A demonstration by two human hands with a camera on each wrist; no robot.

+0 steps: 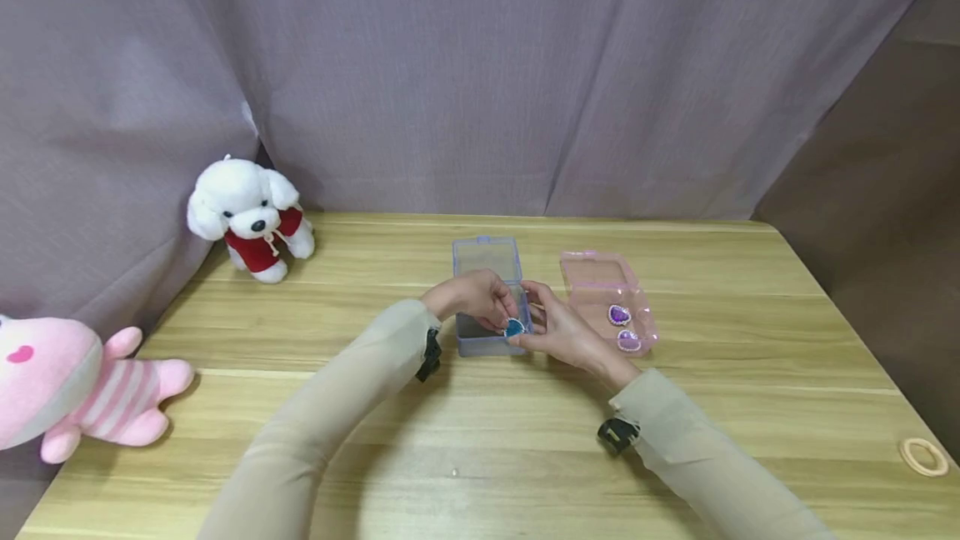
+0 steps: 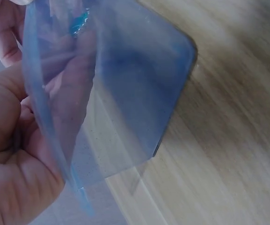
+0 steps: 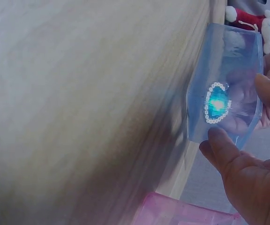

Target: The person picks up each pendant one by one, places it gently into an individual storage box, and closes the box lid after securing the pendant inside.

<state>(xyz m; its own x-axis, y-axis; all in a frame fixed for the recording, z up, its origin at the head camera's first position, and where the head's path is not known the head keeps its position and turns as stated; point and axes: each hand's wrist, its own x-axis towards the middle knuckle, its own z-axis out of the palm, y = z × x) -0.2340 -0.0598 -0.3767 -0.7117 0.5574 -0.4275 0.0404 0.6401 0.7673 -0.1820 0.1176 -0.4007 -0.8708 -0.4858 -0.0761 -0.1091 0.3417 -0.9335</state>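
A translucent blue plastic box (image 1: 487, 347) stands on the table with its lid (image 1: 486, 259) tipped back. My left hand (image 1: 480, 297) reaches over the lid side into it, fingertips pinching a teal heart-shaped gem (image 1: 513, 328) edged with small white beads. Through the box wall, the right wrist view shows this gem (image 3: 216, 104) with left fingers behind it. My right hand (image 1: 564, 330) grips the box at its right side, thumb near the front and fingers farther back. In the left wrist view the lid (image 2: 139, 84) partly veils the left hand (image 2: 18, 140).
Right of the blue box lies an open pink translucent box (image 1: 588, 305) holding a purple gem (image 1: 618, 315) and a lilac gem (image 1: 628, 341). A white plush dog (image 1: 251, 219) and a pink plush toy (image 1: 123, 398) are at the left. A wooden ring (image 1: 924, 457) lies far right.
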